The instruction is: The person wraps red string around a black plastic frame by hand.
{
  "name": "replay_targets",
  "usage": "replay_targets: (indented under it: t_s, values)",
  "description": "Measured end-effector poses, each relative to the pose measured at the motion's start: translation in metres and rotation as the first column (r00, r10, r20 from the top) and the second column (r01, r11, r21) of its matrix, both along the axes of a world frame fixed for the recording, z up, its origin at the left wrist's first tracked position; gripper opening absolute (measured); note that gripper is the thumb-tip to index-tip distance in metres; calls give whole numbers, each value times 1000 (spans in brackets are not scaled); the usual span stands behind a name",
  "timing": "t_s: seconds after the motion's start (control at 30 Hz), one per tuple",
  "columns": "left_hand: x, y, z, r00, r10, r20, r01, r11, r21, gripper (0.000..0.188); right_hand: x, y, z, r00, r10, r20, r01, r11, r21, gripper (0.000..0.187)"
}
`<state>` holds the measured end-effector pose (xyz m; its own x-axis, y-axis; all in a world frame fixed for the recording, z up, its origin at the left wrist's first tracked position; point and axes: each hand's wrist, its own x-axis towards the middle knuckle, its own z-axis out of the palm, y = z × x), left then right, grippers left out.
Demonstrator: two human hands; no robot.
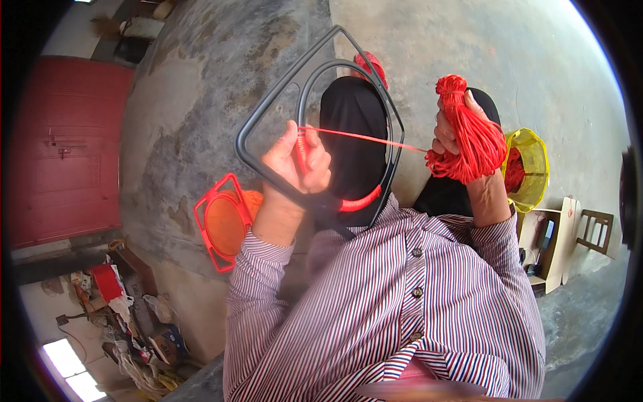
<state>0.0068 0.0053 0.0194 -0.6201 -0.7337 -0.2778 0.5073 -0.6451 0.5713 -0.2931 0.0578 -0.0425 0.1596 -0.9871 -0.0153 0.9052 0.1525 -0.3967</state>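
Note:
My left hand [298, 164] is closed round the inner ring of a dark grey angular frame [268, 102], which is held up over my lap. Red cord is wound round the ring under my left fingers, and another wrapped stretch [362, 202] shows low on the ring. My right hand [446, 130] grips a thick, looped bundle of red cord [477, 142], tied near its top. A single strand [365, 137] runs nearly straight from the ring at my left thumb to the bundle. The bundle hides part of my right palm.
Left of my legs is a red frame with an orange round panel [224, 224]. On my right stand a yellow basket [536, 171] holding red cord and an open cardboard box [568, 244]. Mixed clutter [144, 321] lies at lower left, below a red door [70, 151].

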Motion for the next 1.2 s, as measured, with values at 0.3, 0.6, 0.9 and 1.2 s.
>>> replay_targets:
  t_s: [0.3,0.6,0.9,1.2]
  values:
    - [-10,6,0,988,-147,-56,145,989,-33,42,27,-7,-8,445,-103,-890,181,983,-24,28]
    - [-51,47,26,983,69,171,-20,963,-270,43,82,-60,-7,685,-109,-721,41,993,-111,38]
    - [-57,46,14,960,-210,-187,196,976,-94,54,82,-75,57,876,256,-409,-483,445,-754,36]
    - [-40,32,11,980,199,-23,-199,980,-5,50,68,-12,44,800,-40,-599,-149,953,-263,55]
